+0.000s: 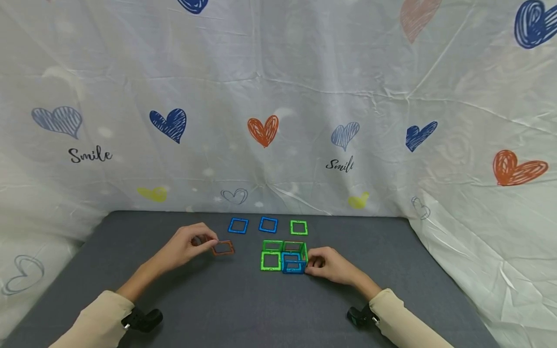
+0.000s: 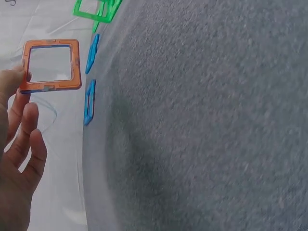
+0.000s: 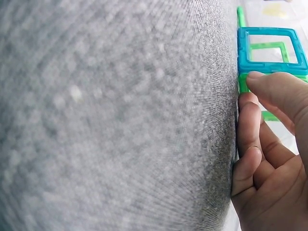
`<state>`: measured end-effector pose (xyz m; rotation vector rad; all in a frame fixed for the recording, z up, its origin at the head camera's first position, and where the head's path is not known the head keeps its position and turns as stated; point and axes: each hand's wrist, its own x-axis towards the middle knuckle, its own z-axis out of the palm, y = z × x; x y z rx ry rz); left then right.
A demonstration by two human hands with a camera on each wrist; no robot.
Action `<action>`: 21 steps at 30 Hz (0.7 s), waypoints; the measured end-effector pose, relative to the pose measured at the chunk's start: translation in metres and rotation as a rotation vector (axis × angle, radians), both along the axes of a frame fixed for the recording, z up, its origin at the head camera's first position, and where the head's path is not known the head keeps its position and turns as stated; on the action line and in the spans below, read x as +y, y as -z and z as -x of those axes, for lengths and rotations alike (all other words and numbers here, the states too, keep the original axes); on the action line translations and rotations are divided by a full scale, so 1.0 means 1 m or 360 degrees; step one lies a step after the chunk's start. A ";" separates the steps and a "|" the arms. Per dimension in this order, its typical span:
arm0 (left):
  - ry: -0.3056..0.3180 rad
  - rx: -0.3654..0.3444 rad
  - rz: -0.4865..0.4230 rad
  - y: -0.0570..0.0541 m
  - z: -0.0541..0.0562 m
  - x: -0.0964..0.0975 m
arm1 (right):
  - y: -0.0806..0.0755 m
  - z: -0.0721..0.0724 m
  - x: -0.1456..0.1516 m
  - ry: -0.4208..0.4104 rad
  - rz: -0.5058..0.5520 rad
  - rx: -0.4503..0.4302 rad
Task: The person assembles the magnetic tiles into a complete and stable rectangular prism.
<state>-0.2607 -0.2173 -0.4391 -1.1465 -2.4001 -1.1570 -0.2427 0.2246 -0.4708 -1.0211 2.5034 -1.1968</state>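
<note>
My left hand (image 1: pixel 191 242) pinches an orange square magnetic tile (image 2: pixel 76 65) by one corner between thumb and fingertips. It holds the tile to the left of a small structure of joined frame tiles. A blue tile (image 1: pixel 294 271) forms the structure's near right face, with green tiles (image 1: pixel 263 261) beside and behind it. At its right side is my right hand (image 1: pixel 331 267), thumb and index fingertip on the edge of a green tile (image 3: pixel 243 83) next to the blue one. The other fingers of that hand are curled close over the table.
Behind the structure lie three loose tiles in a row: a blue one (image 1: pixel 231 225), another blue one (image 1: pixel 262 224) and a green one (image 1: pixel 298 222). A dark grey table (image 1: pixel 226 309) carries everything. White cloth (image 1: pixel 296 169) printed with hearts hangs along its far edge.
</note>
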 end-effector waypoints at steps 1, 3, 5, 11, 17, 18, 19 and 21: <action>0.0009 0.0004 -0.0006 0.000 -0.001 0.001 | 0.000 0.000 0.000 -0.0002 0.0001 0.0002; 0.0033 0.0006 -0.0020 0.001 -0.002 0.004 | -0.001 0.000 0.000 -0.0004 0.0001 0.0007; 0.0062 -0.0004 -0.0031 0.002 -0.003 0.008 | -0.001 -0.001 0.000 -0.0005 0.0000 0.0010; 0.0106 -0.0102 -0.0014 0.003 -0.008 0.018 | 0.000 -0.001 0.000 -0.0001 0.0002 0.0015; 0.0120 -0.0141 0.0026 0.005 -0.008 0.028 | 0.001 0.000 0.000 -0.0009 0.0011 0.0020; 0.0128 -0.0139 0.0024 0.006 -0.008 0.029 | 0.001 0.000 0.000 -0.0011 0.0013 0.0021; 0.0138 -0.0137 0.0022 0.006 -0.008 0.031 | 0.002 0.000 0.000 -0.0011 0.0014 0.0020; 0.0155 -0.0142 0.0014 0.007 -0.008 0.033 | 0.002 0.001 0.001 -0.0011 0.0015 0.0015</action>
